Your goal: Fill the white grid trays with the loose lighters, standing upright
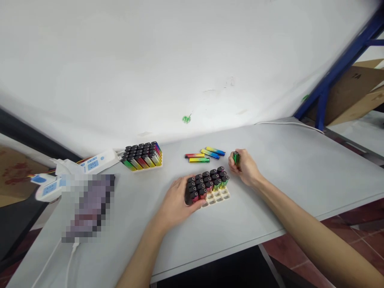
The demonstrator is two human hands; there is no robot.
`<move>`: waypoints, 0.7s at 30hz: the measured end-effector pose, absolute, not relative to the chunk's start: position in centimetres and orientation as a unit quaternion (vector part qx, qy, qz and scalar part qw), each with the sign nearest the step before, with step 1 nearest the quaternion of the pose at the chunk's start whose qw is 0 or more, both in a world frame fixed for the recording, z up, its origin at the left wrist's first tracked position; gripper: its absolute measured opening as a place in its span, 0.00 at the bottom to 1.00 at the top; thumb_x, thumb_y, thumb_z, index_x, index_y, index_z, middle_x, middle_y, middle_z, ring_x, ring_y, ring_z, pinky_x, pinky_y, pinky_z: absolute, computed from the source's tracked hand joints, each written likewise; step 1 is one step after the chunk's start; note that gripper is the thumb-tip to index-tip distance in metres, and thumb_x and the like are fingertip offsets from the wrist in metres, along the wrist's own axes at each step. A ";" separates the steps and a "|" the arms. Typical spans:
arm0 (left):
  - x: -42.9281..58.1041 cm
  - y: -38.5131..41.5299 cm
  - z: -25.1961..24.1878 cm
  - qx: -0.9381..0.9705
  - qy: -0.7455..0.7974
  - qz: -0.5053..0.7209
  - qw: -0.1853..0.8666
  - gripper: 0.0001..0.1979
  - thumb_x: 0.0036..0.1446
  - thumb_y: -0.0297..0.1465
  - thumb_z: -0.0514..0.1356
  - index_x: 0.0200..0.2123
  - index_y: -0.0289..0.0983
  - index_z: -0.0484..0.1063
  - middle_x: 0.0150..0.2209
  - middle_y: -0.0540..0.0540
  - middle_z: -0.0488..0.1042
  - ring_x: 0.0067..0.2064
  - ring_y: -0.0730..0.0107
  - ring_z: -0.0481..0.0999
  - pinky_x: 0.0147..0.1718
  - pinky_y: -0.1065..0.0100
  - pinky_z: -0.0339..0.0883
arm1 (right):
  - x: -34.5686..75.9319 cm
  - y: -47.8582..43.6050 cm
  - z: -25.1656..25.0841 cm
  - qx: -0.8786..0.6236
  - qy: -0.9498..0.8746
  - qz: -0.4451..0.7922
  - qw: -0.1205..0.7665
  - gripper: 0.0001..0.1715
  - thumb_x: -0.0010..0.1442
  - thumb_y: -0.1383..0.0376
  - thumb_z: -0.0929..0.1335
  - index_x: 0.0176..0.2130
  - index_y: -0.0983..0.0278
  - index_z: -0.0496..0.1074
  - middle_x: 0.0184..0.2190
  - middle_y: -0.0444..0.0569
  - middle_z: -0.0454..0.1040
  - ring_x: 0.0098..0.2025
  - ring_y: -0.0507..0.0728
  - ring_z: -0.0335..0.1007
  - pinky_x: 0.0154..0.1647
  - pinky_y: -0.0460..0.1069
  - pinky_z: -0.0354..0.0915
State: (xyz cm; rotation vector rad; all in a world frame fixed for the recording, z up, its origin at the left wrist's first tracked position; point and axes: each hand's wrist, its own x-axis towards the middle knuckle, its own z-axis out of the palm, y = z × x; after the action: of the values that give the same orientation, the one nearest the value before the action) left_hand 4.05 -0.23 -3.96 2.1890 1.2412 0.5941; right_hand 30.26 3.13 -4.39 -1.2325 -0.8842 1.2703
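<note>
A cream tray (225, 197) of round-cornered slots holds several upright lighters (209, 185) with black tops, bunched toward its back and left. My left hand (173, 202) wraps around the tray's left side, thumb along the front and fingers behind the lighters. The slots at the front right hold nothing. Just right of the tray, my right hand (246, 168) is closed around a green lighter (236, 157), held with its top end up; my fingers hide part of it. Beyond the tray lie loose lighters: a red-yellow one (194, 156), a green-yellow one (199, 160) and two yellow-blue ones (215, 152).
At the back left stands another tray (147, 168) packed with upright lighters. A white power strip (94, 163), plugs and a pixelated item (90, 208) with white cables occupy the left. A pale wall backs the grey table (300, 168); a blue metal frame (322, 98) and cardboard boxes are right.
</note>
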 end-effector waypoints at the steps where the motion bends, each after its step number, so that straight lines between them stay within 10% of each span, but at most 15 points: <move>1: 4.1 -0.2 -3.9 0.813 0.464 0.220 0.274 0.32 0.52 0.39 0.67 0.58 0.42 0.60 0.56 0.43 0.71 0.58 0.53 0.70 0.56 0.53 0.65 | 30.3 3.2 -4.4 -0.524 -0.369 0.534 0.552 0.26 0.62 0.53 0.58 0.18 0.61 0.61 0.13 0.42 0.52 0.16 0.50 0.44 0.19 0.48 0.44; 21: 4.1 -0.2 -3.8 0.813 0.463 0.223 0.274 0.32 0.52 0.40 0.67 0.58 0.42 0.61 0.56 0.43 0.71 0.58 0.53 0.70 0.56 0.53 0.65 | 30.6 3.2 -4.7 -0.542 -0.363 0.507 0.563 0.26 0.62 0.46 0.56 0.24 0.60 0.65 0.18 0.42 0.55 0.18 0.51 0.48 0.17 0.48 0.46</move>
State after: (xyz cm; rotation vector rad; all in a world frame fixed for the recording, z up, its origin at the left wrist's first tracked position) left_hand 4.07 -0.23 -3.81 2.1849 1.2462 0.5983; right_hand 30.55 3.23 -4.69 -1.2756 -0.8543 1.1943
